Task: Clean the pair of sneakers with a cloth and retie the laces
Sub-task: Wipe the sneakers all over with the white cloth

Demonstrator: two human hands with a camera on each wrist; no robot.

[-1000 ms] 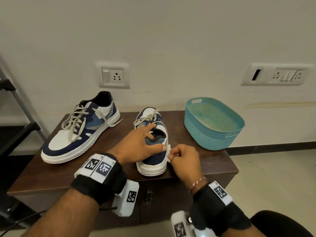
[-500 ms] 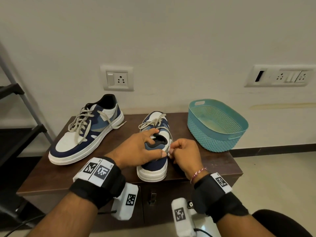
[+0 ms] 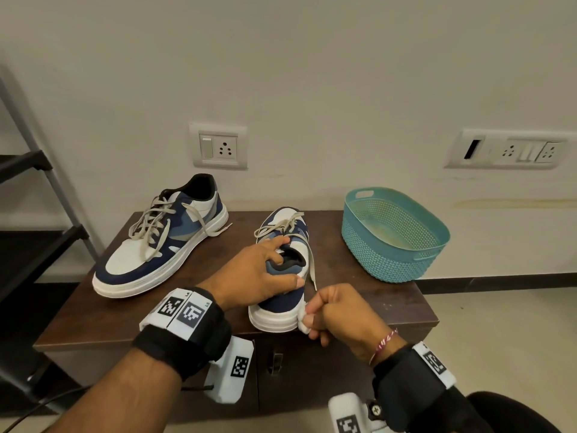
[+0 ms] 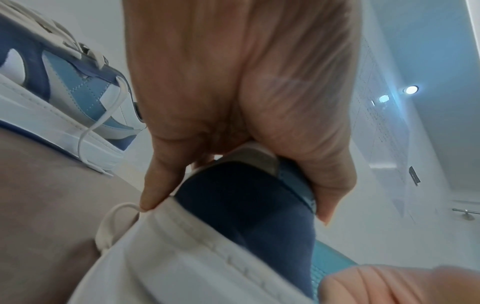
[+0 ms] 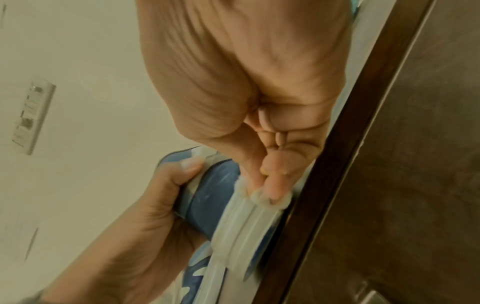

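Two navy, blue and white sneakers stand on a dark wooden cabinet (image 3: 368, 285). The near sneaker (image 3: 282, 307) has its heel toward me at the front edge. My left hand (image 3: 262, 270) grips its heel collar, thumb on the right side and fingers over the opening; the left wrist view shows this grip on the near sneaker (image 4: 249, 197). My right hand (image 3: 331, 310) pinches a small white cloth (image 3: 303, 323) against the white sole at the heel's right corner, with the white cloth (image 5: 270, 198) seen pressed there in the right wrist view. The other sneaker (image 3: 162, 235) lies at the back left, laces loose.
A teal perforated plastic basket (image 3: 393, 235) stands on the cabinet's right end. Wall sockets (image 3: 218, 146) sit above the cabinet. A dark metal rack (image 3: 34, 214) stands at the left. The floor shows to the right of the cabinet.
My right hand has moved down from the heel's upper side to the white sole's rear corner, with the cloth in it. My left hand keeps its grip on the heel collar.
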